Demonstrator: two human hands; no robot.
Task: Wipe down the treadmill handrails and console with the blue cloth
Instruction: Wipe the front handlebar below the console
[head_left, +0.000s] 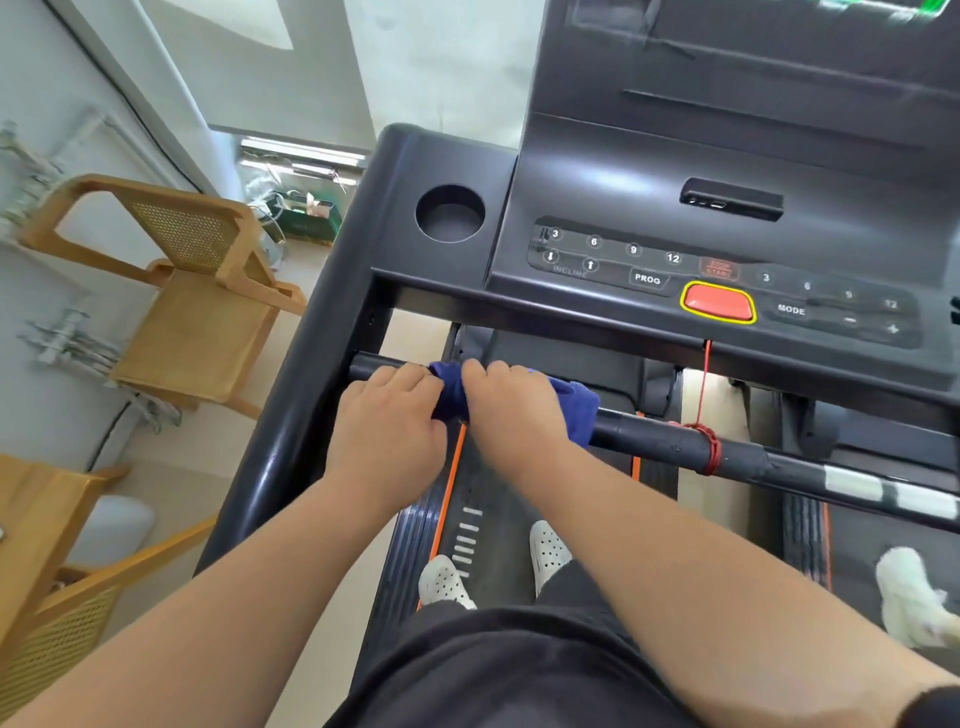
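Hands first, from the head view: both are curled over the front crossbar (670, 441), side by side, with the blue cloth (576, 402) wrapped round the bar beneath them. The left hand (387, 415) closes its grip over the cloth's left edge, close to where the bar meets the left side rail (291, 415). The right hand (511, 410) closes its grip over the middle of the cloth, and a loose corner hangs out past its knuckles on the right.

The bar's long axis runs from the upper left down to the lower right. Nearly all of its bare length lies to the right of the cloth, so a sliding wipe would likely go that way, with the right hand nearer and leading. A red cord (702, 384) is knotted round the bar a little further right and would probably snag the cloth.

The console (623, 171) sits above and beyond the bar, apart from both hands. Readable on it are "3", "6", "9", "12", "INCLINE", "PROG" and "MODE", with a minus and a plus sign at the right. The red label above the red button (718, 304) is too blurred to read. No brand name shows.
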